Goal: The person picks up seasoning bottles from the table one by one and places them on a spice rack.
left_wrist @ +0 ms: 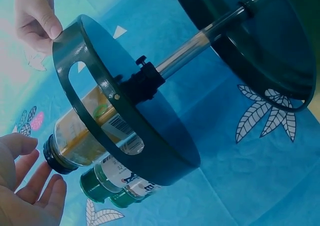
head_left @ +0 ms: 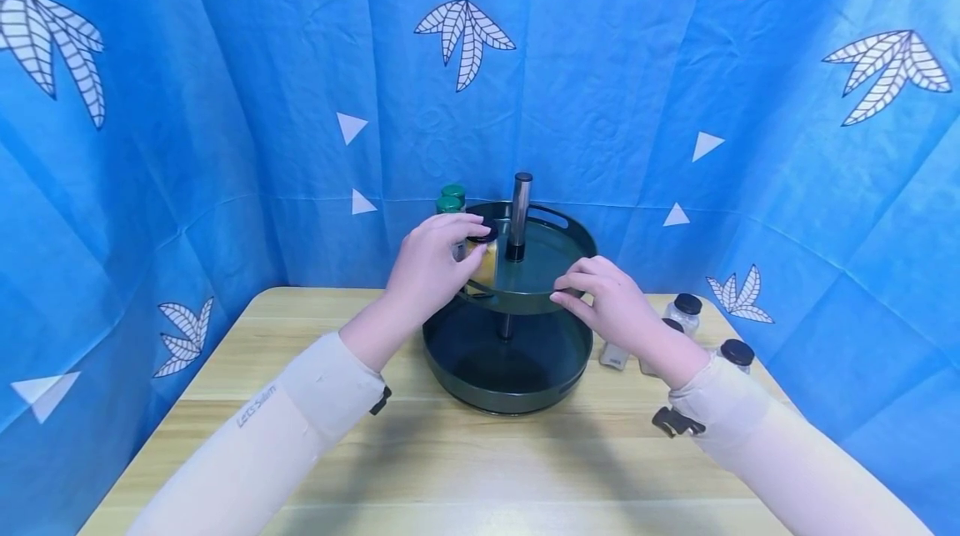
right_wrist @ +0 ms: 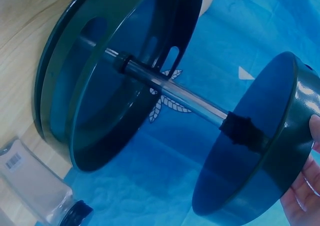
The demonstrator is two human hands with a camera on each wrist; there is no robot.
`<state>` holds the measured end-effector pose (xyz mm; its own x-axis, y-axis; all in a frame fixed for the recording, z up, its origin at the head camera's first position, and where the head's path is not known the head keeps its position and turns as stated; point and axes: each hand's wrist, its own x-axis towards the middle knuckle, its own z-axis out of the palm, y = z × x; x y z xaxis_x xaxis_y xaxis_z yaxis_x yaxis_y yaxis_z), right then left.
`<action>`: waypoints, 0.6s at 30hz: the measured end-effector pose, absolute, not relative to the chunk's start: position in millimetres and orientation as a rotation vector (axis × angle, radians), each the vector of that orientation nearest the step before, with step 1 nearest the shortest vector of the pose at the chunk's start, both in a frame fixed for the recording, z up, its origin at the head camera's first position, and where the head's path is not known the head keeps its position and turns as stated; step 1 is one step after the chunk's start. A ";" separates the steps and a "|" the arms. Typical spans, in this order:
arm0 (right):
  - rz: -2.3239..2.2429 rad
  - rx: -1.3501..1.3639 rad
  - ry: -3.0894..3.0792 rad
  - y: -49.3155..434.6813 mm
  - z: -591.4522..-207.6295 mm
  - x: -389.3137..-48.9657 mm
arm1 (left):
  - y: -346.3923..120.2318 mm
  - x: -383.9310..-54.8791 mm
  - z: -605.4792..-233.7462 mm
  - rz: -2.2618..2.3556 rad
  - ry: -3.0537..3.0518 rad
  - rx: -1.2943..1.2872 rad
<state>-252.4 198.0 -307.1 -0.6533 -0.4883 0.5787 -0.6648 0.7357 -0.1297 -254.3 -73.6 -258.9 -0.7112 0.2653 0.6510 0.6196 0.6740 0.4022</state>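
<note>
Pale sleeves (head_left: 270, 444), hands (head_left: 431, 259) at upper tray (head_left: 558, 248), yellow-filled jar (head_left: 486, 267) inside

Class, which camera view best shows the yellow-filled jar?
Left wrist: the yellow-filled jar shows its black cap and barcode, though the tray rim crosses it. Head shows it partly hidden by the left hand; right wrist doesn't show it.

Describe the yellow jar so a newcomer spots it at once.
Find the dark green two-tier stand on the wooden table, in front of the blue curtain. On its upper tray, left of the metal post in the head view, stands a clear jar with yellow contents. Its black lid sets it apart from the two green-capped bottles behind it.
</note>
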 end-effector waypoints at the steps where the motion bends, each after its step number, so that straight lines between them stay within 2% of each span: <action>1: 0.454 0.872 -2.417 198.0 -307.1 -252.3 | -73.9 -253.6 -259.5 -0.839 -2.327 -0.684; 18: 0.455 0.873 -2.410 198.1 -307.4 -251.9 | -80.0 -242.0 -270.9 -0.905 -2.263 -0.723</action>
